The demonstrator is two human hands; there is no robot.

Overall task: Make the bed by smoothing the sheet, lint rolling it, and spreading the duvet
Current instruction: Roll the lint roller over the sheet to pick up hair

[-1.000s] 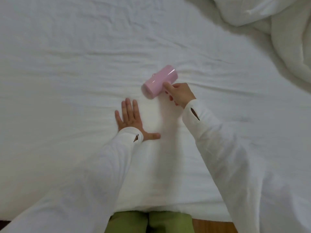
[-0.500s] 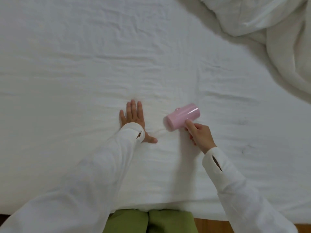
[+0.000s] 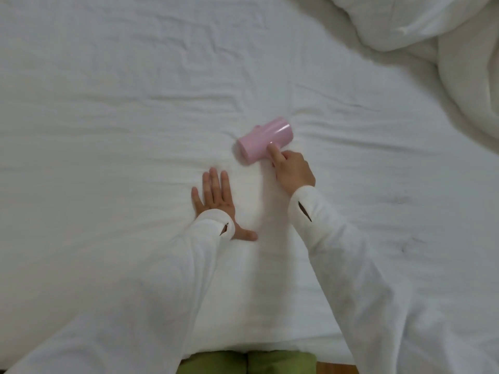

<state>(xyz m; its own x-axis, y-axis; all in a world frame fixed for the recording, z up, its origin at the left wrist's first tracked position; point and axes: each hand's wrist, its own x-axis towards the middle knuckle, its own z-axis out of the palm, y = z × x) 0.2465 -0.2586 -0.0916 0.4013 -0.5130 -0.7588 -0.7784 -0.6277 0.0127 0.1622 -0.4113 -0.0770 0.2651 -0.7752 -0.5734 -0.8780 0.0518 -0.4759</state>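
Observation:
A wrinkled white sheet [image 3: 135,103] covers the bed across the whole head view. On it, near the centre, lies a pink lint roller [image 3: 263,140]. My right hand [image 3: 293,170] grips its handle from the near side, forefinger stretched along the roller's body. My left hand [image 3: 216,201] presses flat on the sheet just left of the roller, fingers straight and thumb spread to the right. The white duvet [image 3: 432,31] is bunched up at the far right corner.
The near edge of the mattress [image 3: 270,344] runs along the bottom, with my green-clad knees [image 3: 243,363] against it. A strip of wooden floor [image 3: 334,368] shows beside them. Both arms wear long white sleeves.
The roller was drawn toward me half a second ago and has now moved away again, up the sheet. My left hand has stayed flat in nearly the same spot.

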